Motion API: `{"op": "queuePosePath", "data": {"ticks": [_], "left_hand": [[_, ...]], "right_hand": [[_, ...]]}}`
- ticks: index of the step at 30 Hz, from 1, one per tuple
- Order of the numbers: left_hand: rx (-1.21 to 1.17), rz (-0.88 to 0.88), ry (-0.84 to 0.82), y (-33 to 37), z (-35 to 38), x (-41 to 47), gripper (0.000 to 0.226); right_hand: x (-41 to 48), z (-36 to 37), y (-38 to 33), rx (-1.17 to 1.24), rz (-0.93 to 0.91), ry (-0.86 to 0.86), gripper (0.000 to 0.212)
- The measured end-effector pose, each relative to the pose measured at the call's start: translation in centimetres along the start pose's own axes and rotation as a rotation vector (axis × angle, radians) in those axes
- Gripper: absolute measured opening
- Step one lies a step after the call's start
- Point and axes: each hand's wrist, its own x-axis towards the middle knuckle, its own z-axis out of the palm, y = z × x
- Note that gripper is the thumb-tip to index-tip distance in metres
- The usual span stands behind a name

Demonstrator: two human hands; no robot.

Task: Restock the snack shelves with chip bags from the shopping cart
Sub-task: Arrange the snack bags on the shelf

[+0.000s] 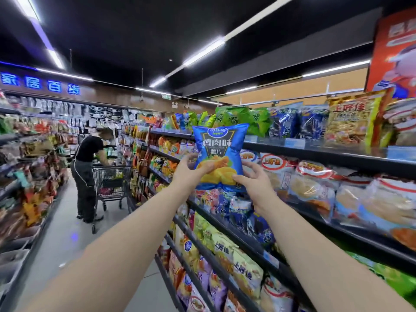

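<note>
Holding a blue chip bag (219, 152) upright in front of the top shelf (326, 155), just off its front edge toward its far end, label turned back toward the camera. Left hand (188, 174) below that shelf's edge, fingers and thumb curled round the bag's lower left side. Right hand (254, 179) also below the edge, thumb pressed on the bag's lower right corner, other fingers loosely spread behind, so pinching rather than wrapping. Bag apparently not yet placed, nowhere resting on the shelf board.

On the top shelf itself: green bags (238, 118) directly behind the held one, dark blue bags (299, 122) further along toward the near end, similar in colour but too blurred to call the same product.

To finish well, raise a little higher, enough to lift the bottom seam over the shelf lip, then ease in upright beside matching stock, face outward. Keep the grip light and low near the seam; avoid squeezing the puffed middle, likely to crush chips or pop the seal. Slide in gently, without shoving neighbours off balance.

Well away from the top shelf, down the aisle beyond its far end: a shopping cart (110, 179), another person (86, 167) bent over it.
</note>
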Motion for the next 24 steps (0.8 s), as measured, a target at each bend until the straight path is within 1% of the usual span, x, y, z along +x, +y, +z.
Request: {"op": "queuePosePath", "data": {"ticks": [6, 9, 14, 17, 20, 24], "left_hand": [[-0.045, -0.010, -0.092, -7.0, -3.5, 10.4, 0.065], [-0.042, -0.026, -0.148, -10.1, -5.4, 15.8, 0.061], [-0.048, -0.073, -0.247, -15.6, -7.3, 24.3, 0.056], [-0.049, -0.110, -0.291, -19.1, -7.5, 28.4, 0.058], [-0.050, -0.134, -0.331, -22.1, -6.9, 32.5, 0.059], [-0.075, -0.146, -0.359, -24.8, -4.7, 38.0, 0.051]], "right_hand": [[7.4, 5.1, 5.9, -0.052, -0.002, 0.063, 0.045], [11.7, 7.9, 9.0, -0.082, 0.014, 0.114, 0.045], [18.6, 11.8, 14.5, -0.114, 0.095, 0.194, 0.042], [22.0, 13.1, 18.2, -0.172, 0.156, 0.234, 0.043], [25.2, 13.5, 20.9, -0.192, 0.177, 0.276, 0.047], [30.2, 12.7, 22.9, -0.242, 0.169, 0.296, 0.042]]}}
